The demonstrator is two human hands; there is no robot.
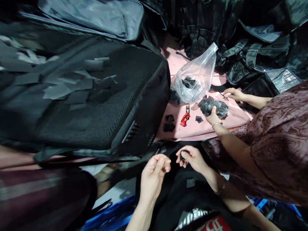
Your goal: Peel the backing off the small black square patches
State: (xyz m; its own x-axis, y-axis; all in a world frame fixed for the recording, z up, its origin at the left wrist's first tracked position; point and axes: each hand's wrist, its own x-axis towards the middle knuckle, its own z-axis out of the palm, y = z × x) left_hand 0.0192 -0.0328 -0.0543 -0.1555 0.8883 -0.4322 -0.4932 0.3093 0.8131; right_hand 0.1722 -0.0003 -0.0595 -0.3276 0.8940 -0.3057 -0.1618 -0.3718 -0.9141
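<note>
My left hand (155, 170) is raised over my lap, thumb and fingertips pinched together; whatever lies between them is too small to make out. Close by on the right, my right hand (192, 157) curls its fingers round a small black piece (184, 155), mostly hidden by the thumb and fingers. A gap separates the two hands. Beyond them, on the pink cloth (178, 133), lie red-handled thread snips (185, 116) and a few small dark fabric squares (169, 127). One grey square (191, 182) rests on my dark clothing.
A large black backpack (134, 80) fills the left, with loose dark scraps (77, 83) on top. A clear plastic bag (192, 80) stands on the cloth. At right, another person's hand (213, 118) touches a pile of dark pieces (218, 107); more backpacks (207, 29) lie behind.
</note>
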